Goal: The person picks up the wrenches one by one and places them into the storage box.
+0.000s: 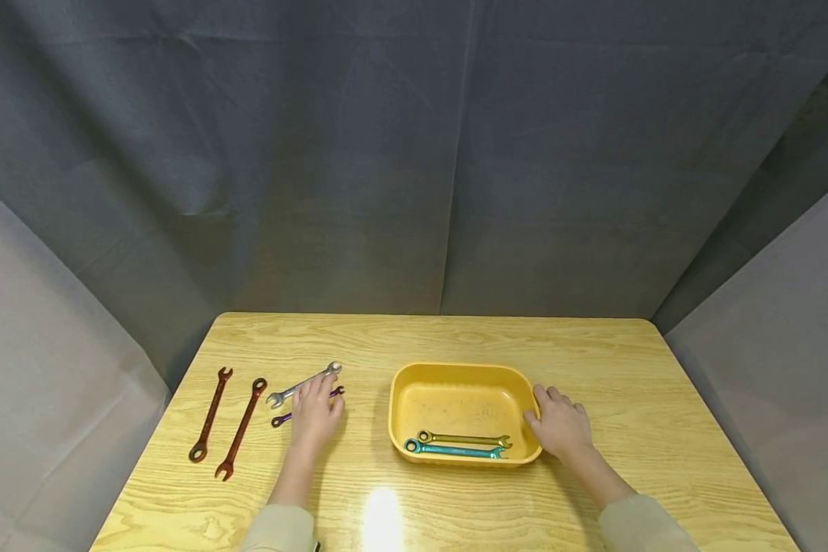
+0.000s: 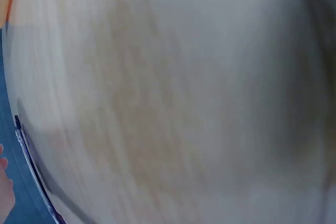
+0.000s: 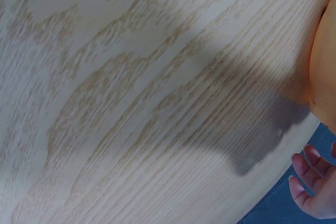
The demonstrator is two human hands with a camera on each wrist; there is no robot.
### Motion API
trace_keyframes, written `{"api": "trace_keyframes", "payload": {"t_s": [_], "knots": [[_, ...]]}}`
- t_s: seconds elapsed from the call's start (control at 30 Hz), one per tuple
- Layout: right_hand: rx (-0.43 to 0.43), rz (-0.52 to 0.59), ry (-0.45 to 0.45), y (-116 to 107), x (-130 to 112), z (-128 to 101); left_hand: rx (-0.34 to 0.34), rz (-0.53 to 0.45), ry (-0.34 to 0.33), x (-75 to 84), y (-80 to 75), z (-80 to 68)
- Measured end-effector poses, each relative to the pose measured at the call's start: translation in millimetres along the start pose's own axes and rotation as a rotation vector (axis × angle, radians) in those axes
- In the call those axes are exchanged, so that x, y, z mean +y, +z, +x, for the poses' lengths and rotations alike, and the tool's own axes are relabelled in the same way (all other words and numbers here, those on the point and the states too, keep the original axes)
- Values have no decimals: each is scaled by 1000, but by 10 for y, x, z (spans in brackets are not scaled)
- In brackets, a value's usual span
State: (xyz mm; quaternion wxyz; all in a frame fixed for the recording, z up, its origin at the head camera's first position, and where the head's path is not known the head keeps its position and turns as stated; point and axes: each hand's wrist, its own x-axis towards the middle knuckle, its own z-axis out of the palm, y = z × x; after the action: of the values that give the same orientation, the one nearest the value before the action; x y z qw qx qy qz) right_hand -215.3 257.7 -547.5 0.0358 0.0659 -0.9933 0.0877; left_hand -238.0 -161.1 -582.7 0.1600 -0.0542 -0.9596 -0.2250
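Note:
My left hand (image 1: 314,412) reaches over a silver wrench (image 1: 291,392) and a smaller purple wrench (image 1: 280,420), its fingertips at the silver shaft. The hand hides the purple wrench's middle. Along the left wrist view's lower left edge, the purple wrench (image 2: 35,174) runs beside the fingers (image 2: 5,190). At the right end of a yellow plastic bin (image 1: 462,372), my right hand (image 1: 560,422) rests with its thumb over the rim. Its other fingers (image 3: 310,174) look loosely bent outside the bin wall. Inside the bin, a gold-green wrench (image 1: 465,439) lies behind a teal wrench (image 1: 455,451).
Two reddish wrenches lie on the left of the wooden table (image 1: 635,399): a darker one (image 1: 211,415) and a longer one (image 1: 241,431). A dark curtain (image 1: 345,169) hangs behind the table, with pale panels at both sides.

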Motion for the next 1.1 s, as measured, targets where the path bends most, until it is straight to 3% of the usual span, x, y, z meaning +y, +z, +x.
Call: {"api": "trace_keyframes", "payload": {"t_s": [0.3,0.53,1.1], "knots": [[0,-2,2,6,6,3,-14,16,-74,-121,23,-45],[0,-4,5,-3,-8,2,-64,29,-111,-176,-8,-56],[-3,1,7,-4,-9,3,-172,62,-105,-210,-88,44]]}}
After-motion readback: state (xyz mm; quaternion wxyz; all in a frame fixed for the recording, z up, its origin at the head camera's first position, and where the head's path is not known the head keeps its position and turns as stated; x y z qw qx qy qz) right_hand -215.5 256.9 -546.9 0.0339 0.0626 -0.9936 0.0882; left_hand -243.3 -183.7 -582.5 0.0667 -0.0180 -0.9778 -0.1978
